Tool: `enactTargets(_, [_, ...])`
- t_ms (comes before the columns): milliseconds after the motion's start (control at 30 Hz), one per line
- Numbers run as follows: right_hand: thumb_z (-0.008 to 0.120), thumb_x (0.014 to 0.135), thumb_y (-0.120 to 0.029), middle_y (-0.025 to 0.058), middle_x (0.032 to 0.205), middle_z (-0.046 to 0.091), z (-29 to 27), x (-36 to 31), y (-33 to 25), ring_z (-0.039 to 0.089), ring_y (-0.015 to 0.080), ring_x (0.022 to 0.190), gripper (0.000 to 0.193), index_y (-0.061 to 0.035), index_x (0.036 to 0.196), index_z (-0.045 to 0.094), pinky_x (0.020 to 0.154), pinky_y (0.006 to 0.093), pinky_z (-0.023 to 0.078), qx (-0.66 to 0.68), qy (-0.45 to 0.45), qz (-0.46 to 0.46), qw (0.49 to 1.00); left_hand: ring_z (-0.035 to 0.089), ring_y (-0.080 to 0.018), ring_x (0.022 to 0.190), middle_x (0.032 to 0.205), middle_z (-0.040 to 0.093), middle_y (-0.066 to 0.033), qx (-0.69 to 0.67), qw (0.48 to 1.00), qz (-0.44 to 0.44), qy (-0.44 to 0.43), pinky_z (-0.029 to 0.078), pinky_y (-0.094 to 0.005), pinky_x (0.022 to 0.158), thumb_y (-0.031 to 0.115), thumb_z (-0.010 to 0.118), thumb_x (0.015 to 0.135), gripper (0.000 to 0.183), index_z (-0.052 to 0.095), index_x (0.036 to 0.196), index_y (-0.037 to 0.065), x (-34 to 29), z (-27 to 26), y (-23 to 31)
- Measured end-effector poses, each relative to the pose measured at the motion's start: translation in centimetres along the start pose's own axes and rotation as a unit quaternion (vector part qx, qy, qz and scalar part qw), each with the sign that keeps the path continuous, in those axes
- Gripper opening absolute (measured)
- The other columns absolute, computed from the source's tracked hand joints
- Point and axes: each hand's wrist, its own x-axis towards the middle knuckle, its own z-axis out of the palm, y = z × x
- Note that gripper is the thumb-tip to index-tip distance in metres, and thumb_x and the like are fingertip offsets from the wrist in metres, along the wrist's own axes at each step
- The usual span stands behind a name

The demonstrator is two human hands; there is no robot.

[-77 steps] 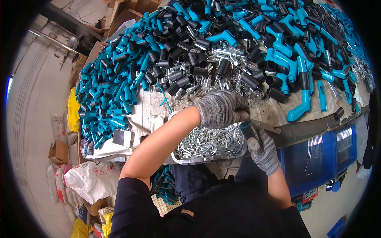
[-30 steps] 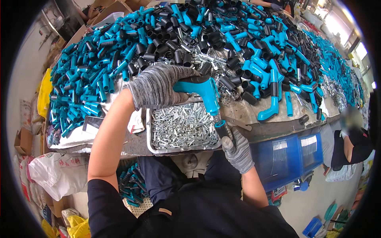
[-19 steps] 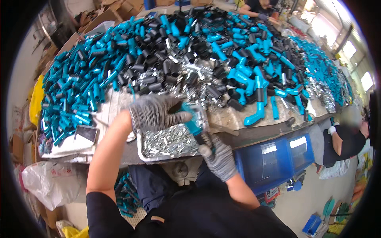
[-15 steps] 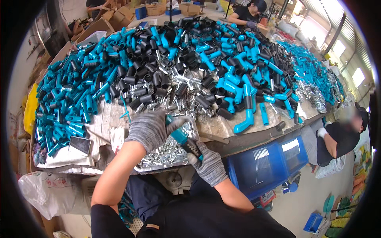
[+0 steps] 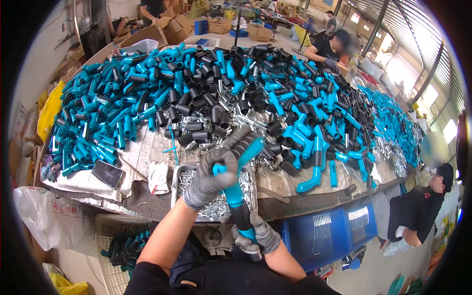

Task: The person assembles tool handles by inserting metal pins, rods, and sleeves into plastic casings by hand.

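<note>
My gloved left hand [image 5: 211, 172] is closed round the upper part of a teal-and-black angled plastic handle [image 5: 234, 194]. Its teal bent end rises beyond the fingers, a little blurred. Lower down, my gloved right hand [image 5: 266, 234] grips the same piece near its black section and teal lower end. Under and behind the piece, a metal tray [image 5: 174, 194] of small screws or pins [image 5: 187, 183] sits at the table's near edge. A big heap of teal parts [image 5: 142, 78] and black sleeves [image 5: 199, 105] covers the table beyond my hands.
A phone [image 5: 106, 174] and a white cloth [image 5: 158, 178] lie left of the tray. Blue bins [image 5: 314, 241] stand at right below the table edge. A crate [image 5: 110, 268] of parts stands below left. Co-workers sit at far right [image 5: 418, 211] and across the table [image 5: 327, 51].
The view has tilted up. The piece now stands more upright, its bent teal end showing above my left hand. My right hand has stayed near its lower end.
</note>
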Motion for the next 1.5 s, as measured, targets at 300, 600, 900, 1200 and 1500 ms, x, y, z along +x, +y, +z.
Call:
enactTargets(300, [0.059,0.076,-0.067,0.0000,0.062,0.053,-2.5,-1.7,-2.2,0.039,0.0050,0.034,0.081,-0.0066,0.129,0.047,0.030,0.0186,0.029,-0.072,0.132,-0.012,0.989,0.061,-0.0293,0.101,0.085,0.067,-0.0174,0.062,0.998,-0.014,-0.027,0.036,-0.0420,0.103,0.055,0.044,0.092,0.058,0.061,0.089,0.000,-0.3,-1.9,4.8])
enactTargets(600, [0.060,0.080,-0.062,0.0037,0.063,0.052,-2.5,-1.2,-1.3,0.041,0.0062,0.040,0.067,-0.0049,0.115,0.053,0.033,0.0193,0.027,-0.181,0.248,-0.013,0.952,0.051,-0.0230,0.120,0.121,0.061,-0.0123,0.156,0.978,-0.056,-0.123,0.034,-0.0366,0.105,0.041,0.047,0.095,0.051,0.058,0.121,-0.001,1.3,-1.0,5.7])
enactTargets(900, [0.061,0.078,-0.065,0.0029,0.065,0.052,-2.2,-1.3,-1.2,0.040,0.0072,0.040,0.061,-0.0083,0.097,0.056,0.032,0.0213,0.028,-0.192,0.263,-0.049,0.944,0.057,-0.0167,0.109,0.117,0.063,-0.0093,0.161,0.978,-0.098,-0.086,0.042,-0.0314,0.096,0.040,0.047,0.095,0.048,0.059,0.121,0.001,1.0,-1.8,4.7])
enactTargets(1200, [0.061,0.079,-0.063,0.0021,0.062,0.052,-3.7,-1.0,-1.4,0.045,0.0069,0.039,0.058,-0.0098,0.100,0.056,0.031,0.0218,0.032,-0.152,0.286,-0.012,0.946,0.059,-0.0181,0.107,0.112,0.065,-0.0120,0.217,0.966,-0.125,-0.060,0.042,-0.0319,0.097,0.046,0.052,0.091,0.052,0.064,0.115,0.002,1.4,-2.7,4.1])
enactTargets(1500, [0.060,0.084,-0.054,0.0019,0.061,0.050,-4.0,-1.2,-1.4,0.041,0.0077,0.038,0.058,-0.0053,0.114,0.051,0.031,0.0217,0.029,-0.108,0.216,-0.014,0.970,0.060,-0.0189,0.106,0.107,0.067,-0.0106,0.210,0.963,-0.151,-0.076,0.043,-0.0329,0.096,0.037,0.046,0.096,0.043,0.064,0.116,0.004,1.6,-2.7,4.8])
